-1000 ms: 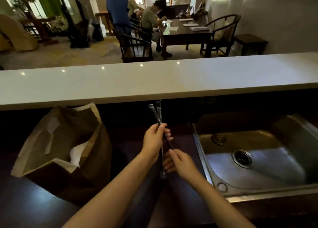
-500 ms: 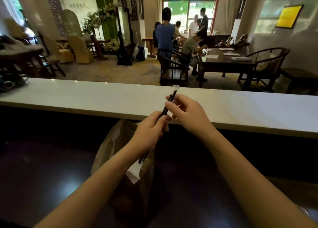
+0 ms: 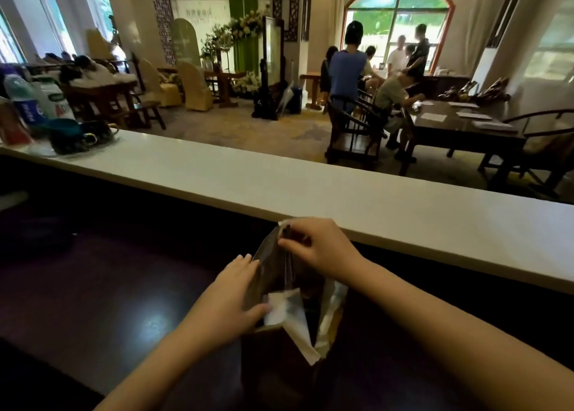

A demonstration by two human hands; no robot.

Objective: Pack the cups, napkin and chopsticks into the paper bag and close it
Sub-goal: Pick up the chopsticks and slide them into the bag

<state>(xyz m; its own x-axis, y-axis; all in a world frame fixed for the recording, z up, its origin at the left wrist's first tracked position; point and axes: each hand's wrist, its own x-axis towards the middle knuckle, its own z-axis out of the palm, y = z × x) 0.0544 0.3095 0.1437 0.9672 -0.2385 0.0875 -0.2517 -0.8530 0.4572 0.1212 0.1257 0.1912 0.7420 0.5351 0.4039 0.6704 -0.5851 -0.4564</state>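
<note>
The brown paper bag [image 3: 273,358] stands open on the dark counter below the white ledge. My right hand [image 3: 316,249] pinches the top of the dark chopsticks [image 3: 288,264], which point almost straight down into the bag's mouth. My left hand [image 3: 231,299] grips the bag's left rim, with the thumb close to a white napkin [image 3: 281,309] that shows inside the opening. No cups are visible; the lower part of the bag's inside is hidden.
A white ledge [image 3: 310,190] runs across just behind the bag. At its far left stand dark cups [image 3: 77,135] on a tray, a plastic bottle [image 3: 23,103] and packets. Beyond are tables, chairs and several people.
The chopsticks went from both hands above the bag to my right hand alone, lowered into the bag. My left hand moved to the bag's rim. The view shifted left, away from the sink.
</note>
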